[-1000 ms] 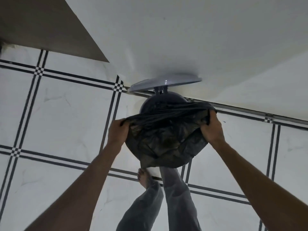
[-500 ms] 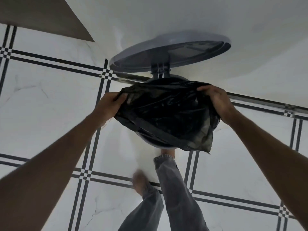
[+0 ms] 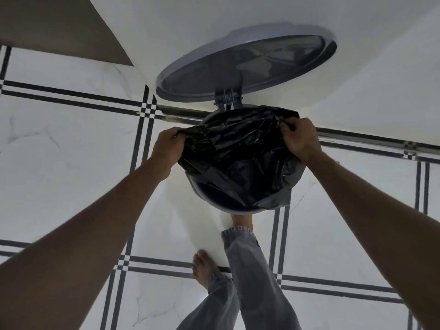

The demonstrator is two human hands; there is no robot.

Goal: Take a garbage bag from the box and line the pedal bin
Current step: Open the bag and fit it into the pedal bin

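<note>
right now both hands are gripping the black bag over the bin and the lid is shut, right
Not quite. The lid is raised open on its hinge behind the pedal bin, as the head view shows. The rest holds: the left hand and right hand both grip the black bag over the bin.

Floor (image 3: 71,163) was white marble-look tile with thin black double lines crossing it. The bin (image 3: 212,198) stood on it right by the wall (image 3: 357,91), my bare left foot (image 3: 204,270) planted just behind.
</note>
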